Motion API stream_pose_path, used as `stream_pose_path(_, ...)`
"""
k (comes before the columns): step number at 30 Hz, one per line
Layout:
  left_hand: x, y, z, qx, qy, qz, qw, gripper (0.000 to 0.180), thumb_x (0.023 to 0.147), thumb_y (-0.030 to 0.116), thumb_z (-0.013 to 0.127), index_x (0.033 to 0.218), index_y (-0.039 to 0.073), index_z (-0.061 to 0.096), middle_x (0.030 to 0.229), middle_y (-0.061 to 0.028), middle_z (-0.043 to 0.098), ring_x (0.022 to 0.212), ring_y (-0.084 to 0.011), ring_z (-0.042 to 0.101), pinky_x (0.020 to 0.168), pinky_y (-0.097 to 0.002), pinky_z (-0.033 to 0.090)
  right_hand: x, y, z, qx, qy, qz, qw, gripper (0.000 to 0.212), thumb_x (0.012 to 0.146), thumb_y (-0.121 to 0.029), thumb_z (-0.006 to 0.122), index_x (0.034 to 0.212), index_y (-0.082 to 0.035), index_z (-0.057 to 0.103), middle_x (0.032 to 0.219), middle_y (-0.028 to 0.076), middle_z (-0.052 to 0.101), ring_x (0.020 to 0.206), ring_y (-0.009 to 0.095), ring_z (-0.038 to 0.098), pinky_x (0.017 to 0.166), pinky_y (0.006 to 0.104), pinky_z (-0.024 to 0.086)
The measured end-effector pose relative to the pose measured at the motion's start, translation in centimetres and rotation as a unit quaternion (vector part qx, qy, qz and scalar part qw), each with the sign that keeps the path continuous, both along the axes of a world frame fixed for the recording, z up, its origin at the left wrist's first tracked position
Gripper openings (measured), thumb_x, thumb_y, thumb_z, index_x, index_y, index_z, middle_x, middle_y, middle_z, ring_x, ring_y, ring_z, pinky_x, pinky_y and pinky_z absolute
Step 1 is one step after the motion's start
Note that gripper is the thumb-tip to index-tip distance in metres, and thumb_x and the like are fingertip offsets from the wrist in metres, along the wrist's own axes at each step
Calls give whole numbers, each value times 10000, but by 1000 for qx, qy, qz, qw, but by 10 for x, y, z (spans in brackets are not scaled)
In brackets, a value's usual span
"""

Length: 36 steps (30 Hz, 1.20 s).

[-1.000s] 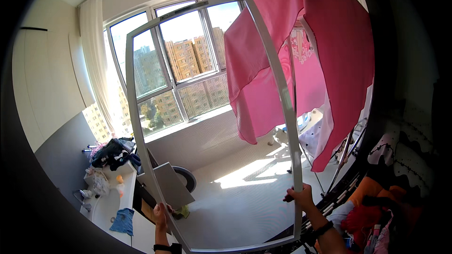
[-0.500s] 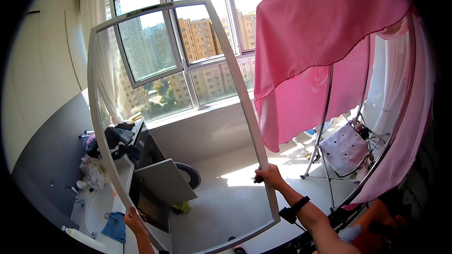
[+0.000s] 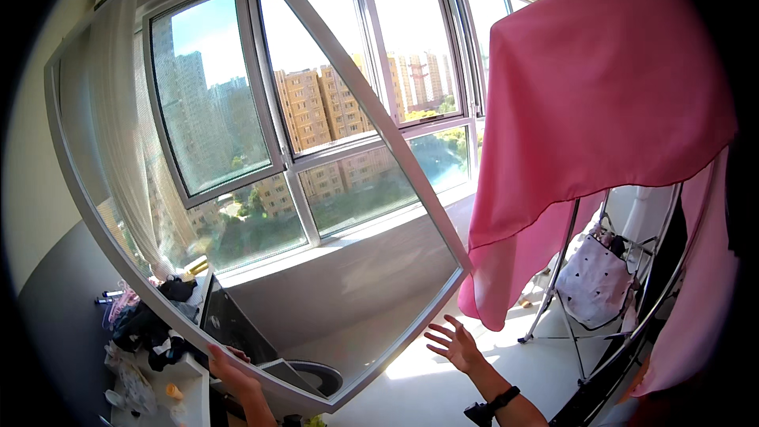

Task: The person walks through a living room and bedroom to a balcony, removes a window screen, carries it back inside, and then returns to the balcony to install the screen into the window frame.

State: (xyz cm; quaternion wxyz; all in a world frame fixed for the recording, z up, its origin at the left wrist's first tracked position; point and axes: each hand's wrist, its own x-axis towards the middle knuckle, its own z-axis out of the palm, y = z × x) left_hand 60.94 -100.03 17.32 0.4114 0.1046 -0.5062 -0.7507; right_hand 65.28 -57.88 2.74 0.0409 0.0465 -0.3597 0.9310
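Observation:
A large window screen with a pale grey frame (image 3: 385, 128) is tilted in front of me, its mesh fine enough to see the windows through. My left hand (image 3: 236, 379) is closed around the lower left rail. Off the frame, my right hand (image 3: 457, 345) is raised with fingers spread, just below the screen's right corner, holding nothing. A dark band with a small device circles the right wrist. The screen's top edge runs out of view.
Windows (image 3: 213, 95) fill the far wall, one sash tilted inward. At right, a pink cloth (image 3: 593, 103) hangs over a metal drying rack (image 3: 557, 269), beside a white patterned bag (image 3: 594, 281). Dark clothes (image 3: 142, 332) and plastic bags (image 3: 134, 383) lie on the counter at left.
My right hand has let go of the screen's right rail and opened. The screen has tipped, its right lower corner rising, while my left hand keeps hold. The view has shifted too.

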Motion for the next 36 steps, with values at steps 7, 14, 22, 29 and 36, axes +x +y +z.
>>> stream_pose_path(7,-103,26,5,-2,9,18,1000,523,840,572,554,753,60,489,562,-43,475,480,-146,533,436,-252,418,-151,-12,10,203,-155,-234,938,487,880,-325,624,1186,-46,366,1071,149,537,1011,247,576,818,341,493)
stream_pose_path(14,-222,67,-14,-34,-17,23,999,535,863,582,520,767,55,509,574,-45,517,500,-138,548,453,-262,433,-262,-15,-40,68,-225,-109,966,270,915,-264,579,1006,-71,412,919,98,586,891,259,635,704,403,537)
stream_pose_path(22,-354,61,9,-46,16,33,998,462,890,518,527,782,71,490,565,-37,506,472,-137,525,444,-259,418,-400,-1,-45,84,-239,-57,966,281,938,-291,534,1032,-45,436,1031,89,552,984,242,593,809,463,544)
stream_pose_path(29,-459,107,28,-85,94,-9,992,243,880,213,626,776,30,506,541,-39,501,425,-122,497,399,-242,383,-491,31,-34,95,-213,-75,970,246,962,-263,475,1083,-72,380,1058,95,502,958,270,580,763,531,553)
stream_pose_path(36,-549,120,87,-137,140,-59,979,188,860,173,631,780,26,545,565,-30,517,452,-97,486,427,-224,378,-575,39,-17,92,-156,-83,980,289,986,-280,403,1106,-18,416,1021,144,544,912,319,605,767,539,552)
